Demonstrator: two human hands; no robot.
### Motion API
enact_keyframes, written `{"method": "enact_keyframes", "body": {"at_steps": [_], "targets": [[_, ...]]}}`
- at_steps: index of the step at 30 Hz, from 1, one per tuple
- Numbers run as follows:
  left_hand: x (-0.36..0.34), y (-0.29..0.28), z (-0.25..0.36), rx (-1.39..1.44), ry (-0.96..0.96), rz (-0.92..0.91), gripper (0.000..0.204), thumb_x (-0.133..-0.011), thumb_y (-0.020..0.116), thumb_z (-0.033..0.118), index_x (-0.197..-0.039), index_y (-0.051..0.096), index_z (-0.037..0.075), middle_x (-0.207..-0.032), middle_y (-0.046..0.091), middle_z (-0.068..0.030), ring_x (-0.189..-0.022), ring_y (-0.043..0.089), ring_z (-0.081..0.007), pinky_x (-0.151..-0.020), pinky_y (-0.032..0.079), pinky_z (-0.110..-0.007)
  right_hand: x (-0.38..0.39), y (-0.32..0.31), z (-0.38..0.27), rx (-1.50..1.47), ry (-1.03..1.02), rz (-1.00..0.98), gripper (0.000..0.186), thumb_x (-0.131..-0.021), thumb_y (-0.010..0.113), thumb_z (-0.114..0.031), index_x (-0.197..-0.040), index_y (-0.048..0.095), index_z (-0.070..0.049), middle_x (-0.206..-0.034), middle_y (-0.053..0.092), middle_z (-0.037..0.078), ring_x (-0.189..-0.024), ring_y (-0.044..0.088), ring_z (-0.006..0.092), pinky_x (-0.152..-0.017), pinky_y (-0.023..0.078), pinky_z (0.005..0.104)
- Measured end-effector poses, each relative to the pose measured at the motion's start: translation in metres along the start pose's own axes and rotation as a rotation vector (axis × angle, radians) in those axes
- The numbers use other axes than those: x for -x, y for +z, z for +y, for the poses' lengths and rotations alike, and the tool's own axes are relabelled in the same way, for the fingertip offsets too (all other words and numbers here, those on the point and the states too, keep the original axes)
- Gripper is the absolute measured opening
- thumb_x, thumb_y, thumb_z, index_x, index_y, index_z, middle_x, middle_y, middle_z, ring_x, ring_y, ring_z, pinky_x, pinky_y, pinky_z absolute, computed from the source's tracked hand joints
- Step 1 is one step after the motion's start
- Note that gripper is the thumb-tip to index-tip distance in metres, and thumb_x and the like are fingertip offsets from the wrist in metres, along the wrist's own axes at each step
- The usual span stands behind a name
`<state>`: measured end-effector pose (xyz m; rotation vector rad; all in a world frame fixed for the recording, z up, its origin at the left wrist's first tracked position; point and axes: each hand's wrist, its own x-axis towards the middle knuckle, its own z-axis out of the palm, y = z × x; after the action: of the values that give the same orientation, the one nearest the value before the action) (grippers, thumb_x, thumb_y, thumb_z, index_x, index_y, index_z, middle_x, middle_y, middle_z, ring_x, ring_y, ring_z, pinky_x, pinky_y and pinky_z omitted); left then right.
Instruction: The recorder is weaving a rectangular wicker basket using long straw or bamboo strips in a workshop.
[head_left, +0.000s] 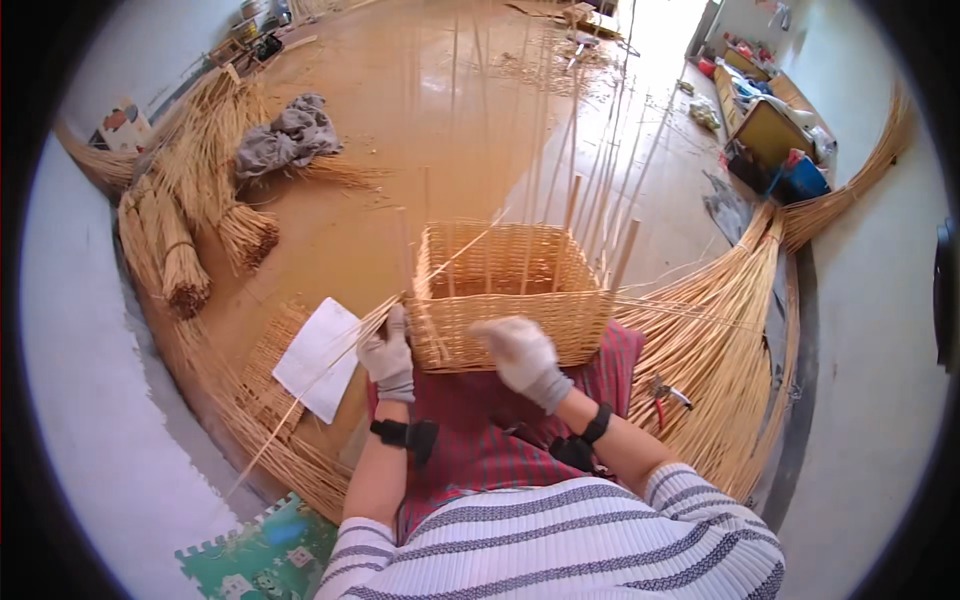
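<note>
We see the wicker basket (450,325) straight ahead at twelve o'clock, at the edge of the red checked cloth (625,352). Our left hand (388,352), at its eight o'clock corner, closes around pale strands (374,320); our right hand (520,358), at six, is blurred, so we cannot tell its grip. We judge the basket light, firm yet springy, best steadied by its rim; thin strands might snap.

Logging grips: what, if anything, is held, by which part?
The left hand apparently holds strands by the stretch nearest the basket; for the blurred right hand, I cannot tell.
</note>
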<state>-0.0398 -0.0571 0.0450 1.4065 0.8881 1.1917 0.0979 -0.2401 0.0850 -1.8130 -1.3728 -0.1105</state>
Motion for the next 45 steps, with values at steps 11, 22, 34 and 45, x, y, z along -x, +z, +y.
{"method": "enact_keyframes", "body": {"at_steps": [11,22,34,45], "targets": [[0.009,-0.037,-0.011,0.37,-0.315,-0.29,0.017,-0.1,0.067,0.005,-0.115,0.067,-0.004,-0.094,0.069,-0.0036,-0.081,0.064,-0.0111,-0.068,0.053,-0.026,-0.028,0.075,-0.095,0.073,-0.228,-0.238,0.038,-0.093,0.064,-0.038,-0.13,0.066,-0.029,-0.087,0.062,0.004,-0.081,0.063,0.0276,-0.071,0.053,0.0428],[-0.046,-0.007,-0.003,-0.367,0.455,-0.394,0.07,-0.077,0.092,0.045,-0.122,0.06,0.003,-0.124,0.059,-0.0099,-0.109,0.062,-0.019,-0.086,0.056,-0.031,-0.008,0.037,0.014,-0.871,0.794,0.288,0.016,-0.099,0.063,-0.005,-0.11,0.074,-0.002,-0.105,0.077,0.01,-0.084,0.07,0.0162,-0.071,0.057,0.0309],[-0.017,0.041,-0.035,0.175,-0.173,-0.124,0.036,-0.09,0.081,0.007,-0.118,0.058,0.005,-0.105,0.059,-0.0031,-0.093,0.058,-0.0123,-0.084,0.052,-0.027,-0.08,0.027,0.031,-0.907,0.249,0.48,0.038,-0.105,0.054,-0.007,-0.142,0.051,-0.006,-0.108,0.071,0.01,-0.085,0.067,0.0151,-0.08,0.058,0.0331],[0.044,0.074,0.038,-0.949,0.524,-0.618,0.079,-0.085,0.073,0.019,-0.157,0.042,0.03,-0.141,0.051,-0.0169,-0.116,0.06,-0.0323,-0.09,0.047,-0.047,-0.101,-0.019,0.045,-0.099,0.329,0.412,0.05,-0.103,0.06,-0.01,-0.151,0.048,-0.011,-0.107,0.072,0.008,-0.074,0.063,0.012,-0.064,0.054,0.0305]]}}
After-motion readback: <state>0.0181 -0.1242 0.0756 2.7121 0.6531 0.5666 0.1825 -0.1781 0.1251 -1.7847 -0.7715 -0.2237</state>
